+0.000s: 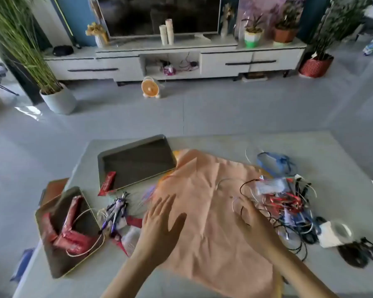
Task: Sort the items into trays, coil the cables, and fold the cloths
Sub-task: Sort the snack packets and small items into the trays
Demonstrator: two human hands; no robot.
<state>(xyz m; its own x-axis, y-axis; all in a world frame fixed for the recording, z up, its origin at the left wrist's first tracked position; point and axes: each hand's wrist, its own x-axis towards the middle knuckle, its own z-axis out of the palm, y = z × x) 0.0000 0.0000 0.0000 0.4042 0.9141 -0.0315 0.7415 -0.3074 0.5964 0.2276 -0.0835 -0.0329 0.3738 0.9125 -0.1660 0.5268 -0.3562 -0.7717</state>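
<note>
A peach cloth (211, 201) lies spread over the middle of the table. My left hand (163, 222) lies flat on its left part with fingers straight and spread. My right hand (253, 220) rests on its right edge, fingers extended beside a tangle of cables (289, 209). A dark tray (136, 162) at the back left holds nothing but a red packet (107, 183) lying over its front rim. A second tray (52, 261) at the front left holds red packets and a pale cable loop. Pens (116, 209) lie between that tray and the cloth.
A white tape roll (336, 233) and a black clip-like object (362, 252) sit at the table's right. A blue cable bundle (276, 162) lies behind the tangle. Small papers and packets (130, 235) lie under my left wrist. Beyond the table are floor, a TV cabinet and potted plants.
</note>
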